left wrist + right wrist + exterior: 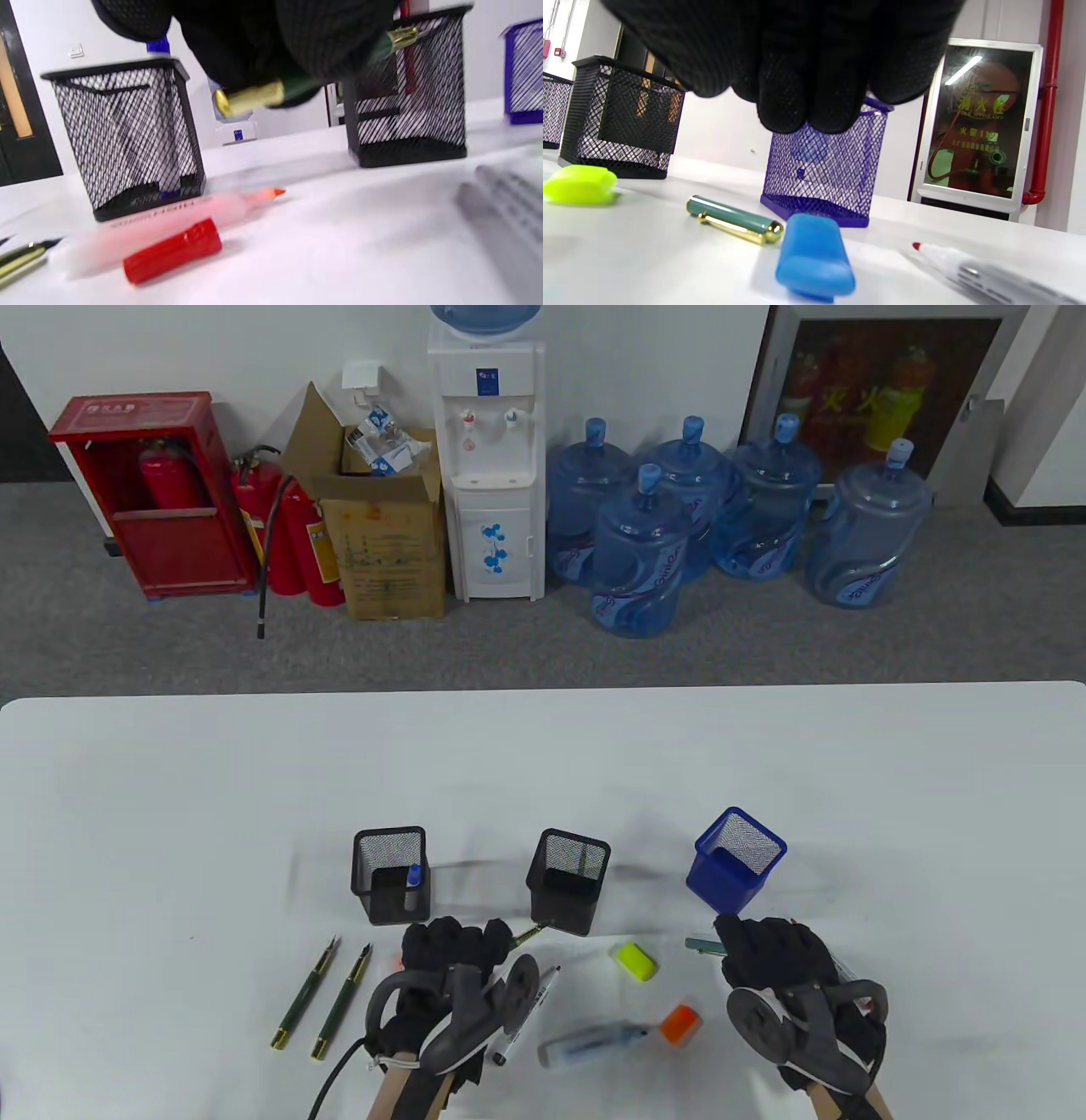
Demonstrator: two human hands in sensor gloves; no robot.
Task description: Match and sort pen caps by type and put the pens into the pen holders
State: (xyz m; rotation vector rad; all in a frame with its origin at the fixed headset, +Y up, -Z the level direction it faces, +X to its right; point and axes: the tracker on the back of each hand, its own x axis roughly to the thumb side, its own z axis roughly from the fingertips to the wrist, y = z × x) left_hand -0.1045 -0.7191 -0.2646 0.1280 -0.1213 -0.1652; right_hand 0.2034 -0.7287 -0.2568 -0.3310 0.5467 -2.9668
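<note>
Here: left hand [454, 959] grips green pen [271, 91]; beyond its fingers, black mesh holder [390, 874] containing blue-capped marker [413, 878]; right hand [776, 963] grip indeterminable; writing illegible.

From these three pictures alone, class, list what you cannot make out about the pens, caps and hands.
- Left hand: its grip on the green pen is hidden by the glove, all views.
- Orange-tipped pen: label blurred, left wrist view.
- Right hand: anything beneath it hidden, table view.
- Left black holder: contents beyond a blue tip are unclear.

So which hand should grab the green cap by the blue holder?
Probably the right hand. The green cap lies on the table just below its fingertips, in front of the blue holder. The left hand already grips a green pen and sits further away.
</note>
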